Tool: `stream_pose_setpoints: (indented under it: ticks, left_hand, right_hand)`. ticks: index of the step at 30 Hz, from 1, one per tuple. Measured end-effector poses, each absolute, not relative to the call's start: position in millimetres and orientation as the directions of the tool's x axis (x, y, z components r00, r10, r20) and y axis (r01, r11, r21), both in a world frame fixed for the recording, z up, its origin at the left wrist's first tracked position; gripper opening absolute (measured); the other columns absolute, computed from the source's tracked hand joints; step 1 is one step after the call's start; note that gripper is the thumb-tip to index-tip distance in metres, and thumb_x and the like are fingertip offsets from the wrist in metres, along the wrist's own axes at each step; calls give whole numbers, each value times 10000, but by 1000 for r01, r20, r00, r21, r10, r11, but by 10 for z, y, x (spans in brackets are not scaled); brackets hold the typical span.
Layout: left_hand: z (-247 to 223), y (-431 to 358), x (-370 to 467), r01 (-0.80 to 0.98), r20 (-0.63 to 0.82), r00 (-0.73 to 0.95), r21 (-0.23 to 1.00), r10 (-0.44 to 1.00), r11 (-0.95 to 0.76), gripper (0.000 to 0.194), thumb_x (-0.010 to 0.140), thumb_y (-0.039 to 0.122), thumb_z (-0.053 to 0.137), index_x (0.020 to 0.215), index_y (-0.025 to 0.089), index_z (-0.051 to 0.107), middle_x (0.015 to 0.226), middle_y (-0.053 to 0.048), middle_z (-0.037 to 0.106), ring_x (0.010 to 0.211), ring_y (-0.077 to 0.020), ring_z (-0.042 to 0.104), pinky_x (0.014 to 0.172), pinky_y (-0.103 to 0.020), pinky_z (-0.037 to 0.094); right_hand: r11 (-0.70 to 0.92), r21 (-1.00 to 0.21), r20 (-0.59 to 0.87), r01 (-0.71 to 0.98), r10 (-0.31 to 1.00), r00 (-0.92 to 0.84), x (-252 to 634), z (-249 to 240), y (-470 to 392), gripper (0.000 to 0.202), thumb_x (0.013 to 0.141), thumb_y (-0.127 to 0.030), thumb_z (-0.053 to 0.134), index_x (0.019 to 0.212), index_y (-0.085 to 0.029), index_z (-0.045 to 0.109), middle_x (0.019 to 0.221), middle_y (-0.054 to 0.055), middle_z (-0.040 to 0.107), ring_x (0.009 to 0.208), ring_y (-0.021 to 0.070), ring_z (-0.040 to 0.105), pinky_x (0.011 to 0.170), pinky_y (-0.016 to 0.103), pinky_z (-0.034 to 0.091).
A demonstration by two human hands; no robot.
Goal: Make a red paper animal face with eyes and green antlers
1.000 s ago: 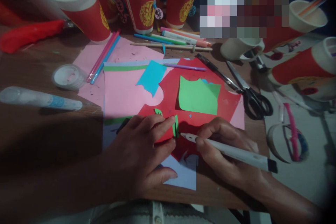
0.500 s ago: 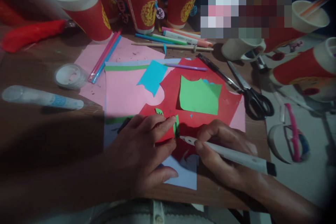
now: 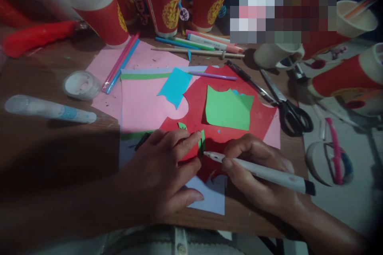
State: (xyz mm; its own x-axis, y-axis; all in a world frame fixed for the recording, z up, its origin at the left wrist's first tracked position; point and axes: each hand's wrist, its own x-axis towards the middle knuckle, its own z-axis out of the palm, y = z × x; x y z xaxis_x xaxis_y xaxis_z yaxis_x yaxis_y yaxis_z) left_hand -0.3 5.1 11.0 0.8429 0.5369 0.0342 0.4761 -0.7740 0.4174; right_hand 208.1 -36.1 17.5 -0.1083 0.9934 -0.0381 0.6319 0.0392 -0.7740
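Note:
My right hand [image 3: 254,167] holds a white marker [image 3: 269,175] with a black end. Its tip is close to a small green paper piece [image 3: 202,140] with a dark line on it; whether they touch, I cannot tell. My left hand [image 3: 167,167] lies flat with fingers stretched out, its fingertips on that piece and partly covering it. Beneath is a cut red paper sheet [image 3: 224,143]. Another green scrap [image 3: 182,126] with dark marks sits just beyond my fingers. A larger green paper [image 3: 229,107] and a blue paper [image 3: 175,87] lie further off.
Black-handled scissors [image 3: 291,117] and a black pen [image 3: 249,79] lie to the right. Tape [image 3: 317,163] sits beyond them. At left are a glue tube [image 3: 50,109] and a small round container [image 3: 80,85]. Red cups [image 3: 164,12] and several markers [image 3: 206,43] stand or lie at the back.
The marker tip has risen slightly, away from the lower end of the small green piece. My left hand stays in place; the whole view has shifted a little.

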Motion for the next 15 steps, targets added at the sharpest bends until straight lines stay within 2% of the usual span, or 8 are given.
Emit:
stream_pose_setpoints:
  ticks: [15]
  left_hand:
    - [109,52,4,493,3,839,421,544,-761,272,826,429,528,951,213,638,1387,-77,429,1199,-284,402,937,-472,331]
  right_hand:
    - [60,-762,-70,645,982,-174,2118,187,-369,92,764,-143,564,731,-207,506,549,-79,545,431,48,487,428,151,359]
